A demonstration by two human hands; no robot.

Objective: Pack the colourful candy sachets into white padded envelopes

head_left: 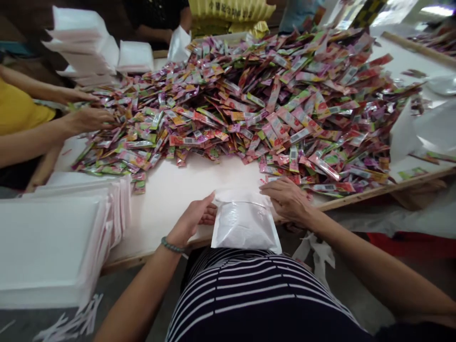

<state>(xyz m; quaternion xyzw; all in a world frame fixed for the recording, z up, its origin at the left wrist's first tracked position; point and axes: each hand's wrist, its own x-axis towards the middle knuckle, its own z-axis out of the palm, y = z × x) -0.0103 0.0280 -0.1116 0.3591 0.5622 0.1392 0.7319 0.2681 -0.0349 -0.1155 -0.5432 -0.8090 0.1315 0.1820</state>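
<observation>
A plump white padded envelope lies at the table's near edge, close against my striped shirt. Its flap is folded down across the top. My left hand, with a beaded bracelet at the wrist, holds the envelope's left edge, thumb by the upper corner and fingers partly curled. At the upper right corner, my right hand has its fingers bent together on the flap's end; the fingertips are partly hidden. Just beyond the envelope spreads a big heap of small colourful sachets.
White padded envelopes are stacked at the left, and another stack stands at the far left. A co-worker's hands reach into the heap from the left. Yellow packs lie at the back. White paper strips hang below.
</observation>
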